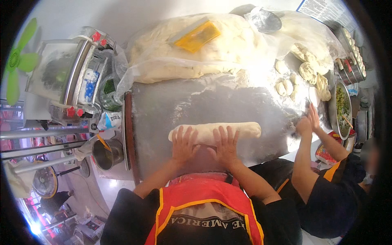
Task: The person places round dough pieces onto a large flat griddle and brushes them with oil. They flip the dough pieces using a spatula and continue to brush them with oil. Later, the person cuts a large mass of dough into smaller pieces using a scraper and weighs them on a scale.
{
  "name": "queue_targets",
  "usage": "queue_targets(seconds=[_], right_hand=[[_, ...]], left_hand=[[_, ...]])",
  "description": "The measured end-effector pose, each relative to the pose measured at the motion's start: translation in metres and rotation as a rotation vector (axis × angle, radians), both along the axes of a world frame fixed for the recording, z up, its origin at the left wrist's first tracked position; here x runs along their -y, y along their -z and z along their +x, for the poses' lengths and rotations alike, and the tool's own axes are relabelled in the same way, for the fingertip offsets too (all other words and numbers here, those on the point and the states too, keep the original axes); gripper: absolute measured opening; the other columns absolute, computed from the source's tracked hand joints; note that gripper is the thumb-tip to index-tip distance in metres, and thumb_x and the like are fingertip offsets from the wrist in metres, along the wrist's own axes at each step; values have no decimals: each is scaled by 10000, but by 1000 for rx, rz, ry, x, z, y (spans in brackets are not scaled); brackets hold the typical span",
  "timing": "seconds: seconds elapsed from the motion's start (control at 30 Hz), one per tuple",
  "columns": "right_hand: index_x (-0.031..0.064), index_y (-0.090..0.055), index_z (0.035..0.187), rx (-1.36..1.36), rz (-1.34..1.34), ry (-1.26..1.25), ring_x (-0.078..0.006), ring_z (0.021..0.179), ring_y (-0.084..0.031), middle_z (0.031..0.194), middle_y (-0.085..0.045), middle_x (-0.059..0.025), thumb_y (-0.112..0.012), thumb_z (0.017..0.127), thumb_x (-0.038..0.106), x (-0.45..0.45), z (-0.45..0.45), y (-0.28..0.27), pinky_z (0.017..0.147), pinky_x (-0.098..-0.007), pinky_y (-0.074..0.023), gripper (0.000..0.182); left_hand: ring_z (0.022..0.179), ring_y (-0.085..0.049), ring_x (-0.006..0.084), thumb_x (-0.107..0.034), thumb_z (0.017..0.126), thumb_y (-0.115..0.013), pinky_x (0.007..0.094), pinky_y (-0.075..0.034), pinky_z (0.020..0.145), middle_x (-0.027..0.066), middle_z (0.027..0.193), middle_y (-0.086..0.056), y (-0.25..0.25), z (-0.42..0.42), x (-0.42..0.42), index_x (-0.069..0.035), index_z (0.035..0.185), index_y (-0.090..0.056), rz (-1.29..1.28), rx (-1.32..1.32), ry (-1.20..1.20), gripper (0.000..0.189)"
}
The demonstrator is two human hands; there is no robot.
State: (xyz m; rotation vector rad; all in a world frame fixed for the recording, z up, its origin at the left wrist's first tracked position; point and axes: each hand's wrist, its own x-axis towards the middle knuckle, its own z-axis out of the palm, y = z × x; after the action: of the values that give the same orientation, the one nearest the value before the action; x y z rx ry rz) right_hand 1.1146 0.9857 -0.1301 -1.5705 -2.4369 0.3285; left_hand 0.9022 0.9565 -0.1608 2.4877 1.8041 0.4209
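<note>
A thick log of pale dough (205,131) lies crosswise on the floured dark work table (159,107) in front of me. My left hand (184,144) rests flat on its left part, fingers apart and pointing away from me. My right hand (225,144) lies likewise, palm down, on the middle of the log, whose right end sticks out beyond it. Both thumbs point inward at the near side of the dough. Behind, a very large mass of dough (171,67) sits under clear plastic, with a yellow-handled dough scraper (197,36) on top.
At the right, a co-worker's hands (307,122) are near small dough pieces (284,88) and a metal bowl of chopped greens filling (343,104). On the left stand a dough roller machine (76,73) and a steel pot (107,154) beyond the table's edge.
</note>
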Motion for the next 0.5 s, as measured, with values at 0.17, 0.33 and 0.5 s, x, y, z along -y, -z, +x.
queue_targets(seconds=[0.17, 0.33, 0.5], right_hand=[[68, -379, 1356, -24, -38, -10, -358, 1336, -249, 1402, -336, -149, -522, 847, 436, -77, -12, 9, 1064, -634, -109, 644], [138, -412, 1357, 158, 279, 169, -319, 1333, -297, 1447, -337, -102, -359, 943, 434, -171, -25, 21, 1053, -622, -175, 512], [114, -477, 1299, 84, -226, 21, -358, 1290, -344, 1385, -414, -138, -441, 910, 305, -107, -9, 16, 1062, -568, -192, 436]], left_hand=[[1245, -357, 356, -406, 852, -530, 585, -266, 997, 135, 1325, -431, 3, 7, -57, -108, 1292, -473, -58, -12, -164, 534], [1098, -467, 351, -345, 896, -488, 550, -334, 939, 147, 1152, -543, 0, -1, -157, -74, 1101, -586, 195, -3, -245, 354], [871, -554, 361, -278, 912, -478, 473, -423, 832, 173, 938, -602, -31, -1, -135, -51, 951, -602, -285, 277, 12, 261]])
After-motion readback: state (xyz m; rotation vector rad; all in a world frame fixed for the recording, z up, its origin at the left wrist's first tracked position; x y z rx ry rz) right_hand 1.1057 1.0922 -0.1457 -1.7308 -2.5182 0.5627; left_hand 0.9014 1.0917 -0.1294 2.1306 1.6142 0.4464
